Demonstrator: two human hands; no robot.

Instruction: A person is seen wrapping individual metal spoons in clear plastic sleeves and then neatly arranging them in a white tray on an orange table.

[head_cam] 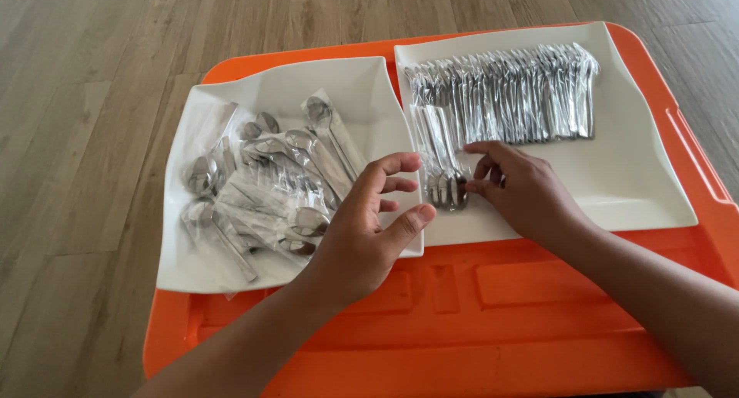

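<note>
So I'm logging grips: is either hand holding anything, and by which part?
The right hand pinches the wrapped forks at their tine ends. The left hand hovers open, holding nothing.

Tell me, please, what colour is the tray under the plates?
Orange tray, clearest in the head view.

silver spoons and forks, white plates, orange tray.

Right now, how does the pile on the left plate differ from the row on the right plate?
The wrapped spoons lie jumbled, crossing each other on the left plate; the wrapped forks sit in a neat, parallel row on the right plate. The right hand touches the forks; the left hand hovers open. Both piles are metal cutlery in clear wrappers.
</note>
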